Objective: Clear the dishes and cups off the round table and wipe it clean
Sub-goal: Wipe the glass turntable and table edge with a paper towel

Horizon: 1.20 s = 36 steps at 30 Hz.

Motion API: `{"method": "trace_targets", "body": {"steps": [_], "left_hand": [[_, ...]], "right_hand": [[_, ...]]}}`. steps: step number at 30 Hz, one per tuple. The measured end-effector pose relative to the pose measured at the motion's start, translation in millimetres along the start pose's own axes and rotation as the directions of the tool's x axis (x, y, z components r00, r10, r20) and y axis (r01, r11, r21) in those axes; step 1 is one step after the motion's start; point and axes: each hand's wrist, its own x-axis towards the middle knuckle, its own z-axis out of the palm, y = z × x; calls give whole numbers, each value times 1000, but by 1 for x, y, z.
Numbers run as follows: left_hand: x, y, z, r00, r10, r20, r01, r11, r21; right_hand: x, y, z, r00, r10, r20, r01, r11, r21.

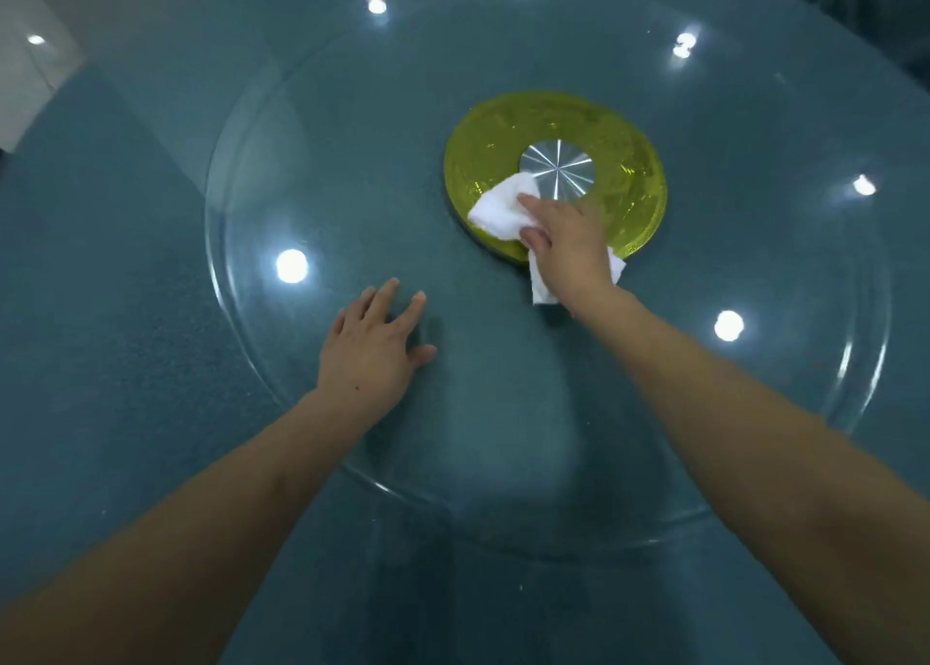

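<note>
A round teal table [100,342] carries a clear glass turntable [755,413] with a yellow-green hub [624,151] and a silver centre disc [558,166]. My right hand [566,244] presses a crumpled white cloth [498,209] flat onto the glass over the hub's near left edge; a corner of the cloth sticks out below the palm. My left hand [372,342] rests flat on the glass, fingers spread and straight, left of and nearer than the hub. No dishes or cups show on the table.
Ceiling lights reflect as bright spots across the glass. A pale wall or floor patch [25,50] lies beyond the table's far left edge. The turntable's rim [216,241] curves round both hands.
</note>
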Motion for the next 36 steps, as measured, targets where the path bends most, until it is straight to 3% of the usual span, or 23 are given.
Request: {"method": "trace_targets", "body": {"steps": [3,6,9,11,14,16,17,19,21,23,26,28,30,31,33,35,36], "left_hand": [[5,-9,-2,1000,-9,-2,9,1000,-6],[16,-13,-3,1000,-10,8,10,1000,18],[21,-11,-2,998,-55,27,55,998,15],[25,-12,-3,997,-64,31,64,998,16],[26,-14,-7,998,-55,39,55,998,6],[26,-14,-9,996,-66,63,66,998,-6],[26,-14,-10,995,-72,66,72,997,-5],[26,-14,-9,996,-65,56,65,998,-2],[27,-16,-6,997,-61,44,62,998,-6],[29,-20,-5,997,-62,52,61,998,13],[32,-22,-9,999,-46,25,45,997,62],[22,-15,-8,996,-13,-89,17,999,35],[5,1,0,984,-21,-179,8,997,-71],[-2,11,6,982,-37,-183,14,992,-122],[-11,24,19,994,-52,-96,41,992,-121],[-13,26,28,998,-62,-27,61,997,-49],[-13,25,30,998,-61,-26,60,998,-30]], "right_hand": [[-98,-15,-15,972,-209,106,205,978,48],[-188,-14,-41,849,-476,229,455,879,143],[-150,5,-41,721,-645,252,635,761,132],[-74,23,-24,783,-597,174,603,798,21],[38,49,-22,969,-237,65,245,956,-162],[69,53,-16,1000,17,1,-16,986,-167],[70,46,-10,997,73,-20,-75,982,-174],[40,27,-1,1000,8,-1,-8,982,-186],[-28,3,1,982,-181,57,186,977,-109],[-118,-15,-10,922,-358,146,357,933,38],[-208,-25,-41,758,-593,272,564,805,184],[-203,-13,-50,617,-722,313,690,688,227],[-158,2,-45,558,-777,290,763,618,188],[-124,12,-39,608,-747,267,746,654,129],[-50,33,-30,813,-553,185,568,822,-40],[10,47,-28,966,-242,91,253,958,-137],[26,49,-24,997,-64,35,68,989,-133]]}}
